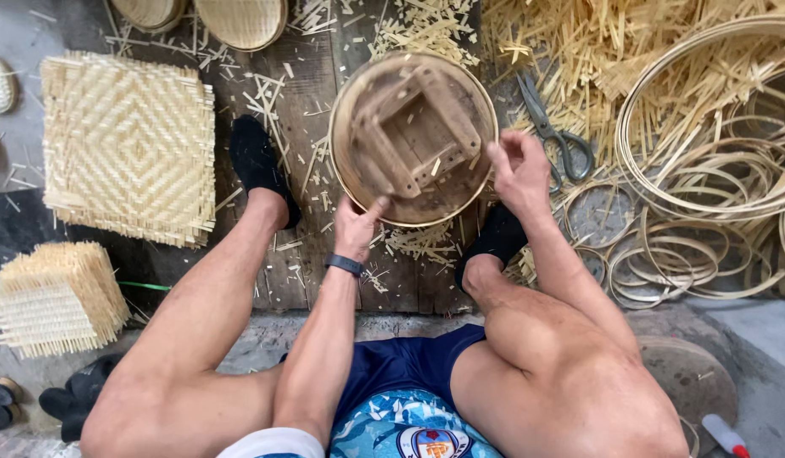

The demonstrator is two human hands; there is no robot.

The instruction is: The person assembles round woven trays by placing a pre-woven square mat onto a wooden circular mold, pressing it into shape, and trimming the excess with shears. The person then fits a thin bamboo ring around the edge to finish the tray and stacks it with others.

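Observation:
A round wooden form (413, 136) with a bamboo hoop around its rim and a square wooden frame inside lies on the dark planks between my feet. My left hand (357, 227) grips its near edge, fingers on the rim, a dark band on that wrist. On the form's right edge rests my right hand (518, 170), fingers pinched at the rim. Grey scissors (555, 127) lie just right of the form, beside my right hand.
A square woven bamboo mat (128, 144) lies at left, a stack of mats (53, 295) below it. Round woven baskets (240, 19) sit at top. Coiled bamboo hoops (706, 170) and loose strips (596, 51) fill the right side. A red-tipped marker (725, 436) lies bottom right.

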